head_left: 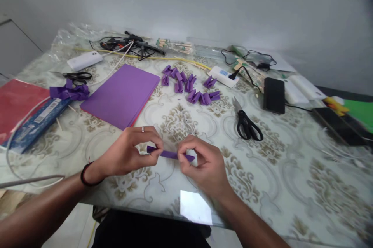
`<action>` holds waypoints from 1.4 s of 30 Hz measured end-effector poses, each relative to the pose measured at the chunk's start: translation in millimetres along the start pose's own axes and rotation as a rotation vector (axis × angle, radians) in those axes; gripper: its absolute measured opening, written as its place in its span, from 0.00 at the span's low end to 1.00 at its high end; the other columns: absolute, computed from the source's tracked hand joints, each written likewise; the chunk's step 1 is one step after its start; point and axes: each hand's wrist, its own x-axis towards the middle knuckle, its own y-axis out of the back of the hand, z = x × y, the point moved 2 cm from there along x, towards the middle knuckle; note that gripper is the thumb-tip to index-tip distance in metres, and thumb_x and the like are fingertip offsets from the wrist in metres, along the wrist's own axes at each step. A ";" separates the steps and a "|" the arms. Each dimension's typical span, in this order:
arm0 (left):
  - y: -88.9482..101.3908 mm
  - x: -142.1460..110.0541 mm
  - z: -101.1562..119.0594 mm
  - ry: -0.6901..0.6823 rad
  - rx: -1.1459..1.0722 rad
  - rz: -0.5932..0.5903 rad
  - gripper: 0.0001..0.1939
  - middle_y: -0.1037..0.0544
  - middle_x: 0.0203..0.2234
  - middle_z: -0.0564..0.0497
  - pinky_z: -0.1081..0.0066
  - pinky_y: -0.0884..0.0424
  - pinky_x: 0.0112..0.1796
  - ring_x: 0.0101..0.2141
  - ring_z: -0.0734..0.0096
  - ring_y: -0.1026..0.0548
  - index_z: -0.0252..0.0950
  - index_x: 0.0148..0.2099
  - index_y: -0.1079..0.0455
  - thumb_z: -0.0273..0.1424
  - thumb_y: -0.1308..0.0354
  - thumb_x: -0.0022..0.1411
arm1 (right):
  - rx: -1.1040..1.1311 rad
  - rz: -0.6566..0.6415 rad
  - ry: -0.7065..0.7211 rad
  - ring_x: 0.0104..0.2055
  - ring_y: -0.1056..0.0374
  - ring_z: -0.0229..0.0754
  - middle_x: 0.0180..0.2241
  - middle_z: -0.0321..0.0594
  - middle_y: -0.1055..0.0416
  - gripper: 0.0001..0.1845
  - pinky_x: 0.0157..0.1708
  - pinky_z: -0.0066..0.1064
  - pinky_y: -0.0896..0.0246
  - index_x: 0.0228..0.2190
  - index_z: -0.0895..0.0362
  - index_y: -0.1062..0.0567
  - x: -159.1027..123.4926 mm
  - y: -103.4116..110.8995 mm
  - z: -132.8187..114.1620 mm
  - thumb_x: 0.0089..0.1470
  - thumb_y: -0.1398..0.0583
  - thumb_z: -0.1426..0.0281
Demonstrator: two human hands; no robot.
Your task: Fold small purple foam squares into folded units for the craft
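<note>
The left hand [132, 151] and the right hand [201, 160] were both closed on one narrow strip of folded purple paper [169, 154], each pinching it between thumb and fingers, with a short end poking out past either grip. The strip lay crosswise near the front of the patterned tabletop [274, 178] — whether it touched the surface, I could not tell. Beyond the hands sat a cluster of small folded purple pieces [190, 84], with a stack of purple sheets [122, 94] to their left and black-handled scissors [247, 126] to their right — blades slightly apart.
</note>
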 end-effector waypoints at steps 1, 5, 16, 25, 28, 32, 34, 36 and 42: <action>4.1 0.1 -0.7 0.004 0.003 0.007 0.07 0.16 0.33 0.51 0.71 0.24 0.38 0.34 0.69 0.18 0.37 0.39 0.21 0.20 0.37 0.65 | 0.008 0.012 -0.004 0.31 0.31 0.40 0.30 0.34 0.27 0.10 0.33 0.34 0.36 0.31 0.52 0.26 0.1 3.3 0.5 0.57 0.37 0.80; 20.3 0.6 -5.0 0.060 0.017 0.080 0.05 0.15 0.32 0.51 0.70 0.23 0.39 0.33 0.69 0.18 0.37 0.37 0.20 0.23 0.35 0.65 | 0.015 0.062 -0.026 0.32 0.31 0.42 0.29 0.35 0.27 0.11 0.33 0.36 0.35 0.31 0.52 0.25 0.9 14.2 2.0 0.56 0.37 0.80; 1.0 -0.1 -5.4 0.068 0.010 0.015 0.04 0.11 0.39 0.51 0.72 0.21 0.41 0.38 0.68 0.14 0.40 0.46 0.17 0.29 0.31 0.69 | -0.046 0.009 0.034 0.31 0.30 0.41 0.30 0.34 0.27 0.09 0.33 0.35 0.34 0.32 0.51 0.25 1.9 6.7 0.2 0.59 0.37 0.79; -17.2 -5.5 -6.3 -0.027 0.058 0.025 0.02 0.14 0.32 0.52 0.75 0.25 0.35 0.31 0.73 0.18 0.37 0.42 0.19 0.26 0.33 0.70 | -0.072 -0.068 -0.018 0.31 0.29 0.40 0.30 0.34 0.26 0.07 0.33 0.33 0.33 0.32 0.52 0.24 4.2 -4.3 0.9 0.58 0.37 0.77; -19.4 -7.0 -3.8 -0.057 0.099 0.019 0.02 0.15 0.31 0.53 0.75 0.24 0.35 0.30 0.72 0.18 0.37 0.42 0.21 0.25 0.34 0.70 | -0.092 -0.087 -0.021 0.30 0.29 0.40 0.29 0.33 0.26 0.08 0.33 0.32 0.34 0.30 0.52 0.25 4.8 -5.3 -0.3 0.56 0.38 0.77; -18.3 -7.5 -2.1 -0.088 0.114 0.001 0.03 0.14 0.34 0.52 0.74 0.23 0.37 0.33 0.71 0.17 0.38 0.44 0.22 0.25 0.36 0.72 | -0.098 -0.103 0.007 0.30 0.29 0.40 0.28 0.33 0.26 0.08 0.32 0.33 0.34 0.30 0.51 0.26 5.1 -3.6 -1.0 0.56 0.38 0.78; -14.4 -7.1 -2.0 -0.117 0.122 -0.001 0.04 0.13 0.34 0.51 0.74 0.22 0.37 0.34 0.70 0.16 0.38 0.44 0.22 0.24 0.36 0.72 | -0.104 -0.103 0.016 0.30 0.29 0.40 0.29 0.33 0.26 0.09 0.33 0.33 0.33 0.30 0.51 0.26 6.1 -0.2 -0.8 0.56 0.38 0.78; -8.4 -6.5 -2.5 -0.135 0.138 0.007 0.03 0.13 0.34 0.50 0.73 0.22 0.37 0.34 0.69 0.15 0.38 0.44 0.22 0.25 0.36 0.72 | -0.112 -0.097 0.021 0.31 0.29 0.41 0.29 0.33 0.26 0.10 0.34 0.34 0.32 0.30 0.51 0.26 7.4 6.1 0.5 0.56 0.38 0.79; 5.0 -5.1 -5.1 -0.084 0.179 0.063 0.04 0.13 0.35 0.51 0.74 0.23 0.35 0.33 0.70 0.16 0.40 0.43 0.22 0.26 0.37 0.72 | -0.178 -0.035 -0.005 0.33 0.28 0.41 0.31 0.34 0.25 0.11 0.37 0.35 0.33 0.31 0.52 0.26 10.2 35.5 9.1 0.56 0.38 0.81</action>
